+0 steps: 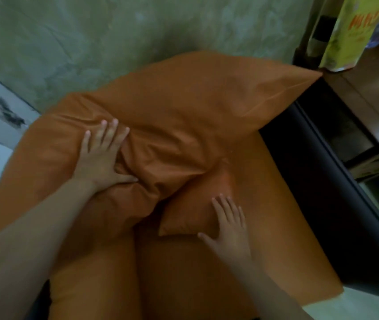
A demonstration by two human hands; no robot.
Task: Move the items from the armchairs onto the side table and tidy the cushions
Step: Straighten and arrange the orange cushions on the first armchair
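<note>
Both hands lay flat on orange cushions.
The left hand point(102, 155) pressed, fingers straight and spread, into the creased big cushion point(195, 100), which ran on beyond its fingertips. The right hand point(228, 225), also flat and gripping nothing, rested on the small cushion point(193, 213) under its fingers; its forearm was blurred. Far to its right, the table point(373, 88) and a yellow bag point(350, 31) were cut off by the frame edge.

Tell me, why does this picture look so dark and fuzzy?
In the head view the light is dim, so the orange cushion looks brownish; everything is slightly blurred, the yellow bag at top right most; the left hand and right hand look fairly clear.
</note>
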